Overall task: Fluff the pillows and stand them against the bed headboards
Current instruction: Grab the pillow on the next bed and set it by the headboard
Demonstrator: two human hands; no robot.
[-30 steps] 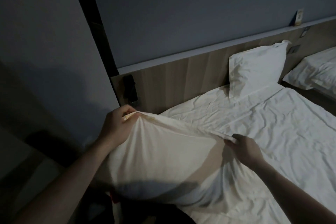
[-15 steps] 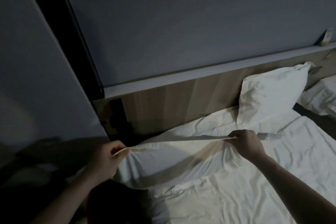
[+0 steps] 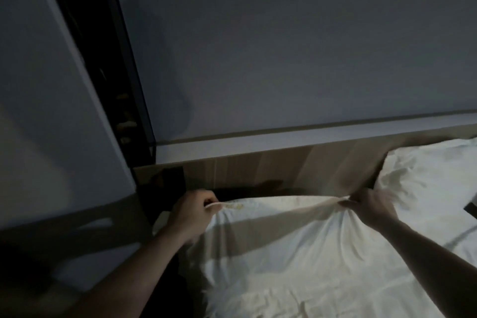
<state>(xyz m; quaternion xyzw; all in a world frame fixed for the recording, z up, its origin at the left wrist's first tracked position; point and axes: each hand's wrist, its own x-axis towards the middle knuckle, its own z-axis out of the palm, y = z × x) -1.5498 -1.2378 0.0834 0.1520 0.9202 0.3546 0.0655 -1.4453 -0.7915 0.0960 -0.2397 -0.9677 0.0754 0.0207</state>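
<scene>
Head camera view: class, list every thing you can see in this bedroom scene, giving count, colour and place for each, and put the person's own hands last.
held pillow: one, white, on the bed just before the headboard, top edge pulled taut
second pillow: one, white, at right, leaning on the headboard
headboard: one, light wood, behind both pillows
ledge: one, pale grey, atop the headboard
bed sheet: one, white, creased, in the foreground
wall: grey, above the ledge
left hand: pinches the held pillow's left corner
right hand: pinches its right corner

The bed (image 3: 322, 299), sheeted white, bears two white pillows (image 3: 278, 230) (image 3: 426, 175) at its headboard (image 3: 258, 168).
</scene>
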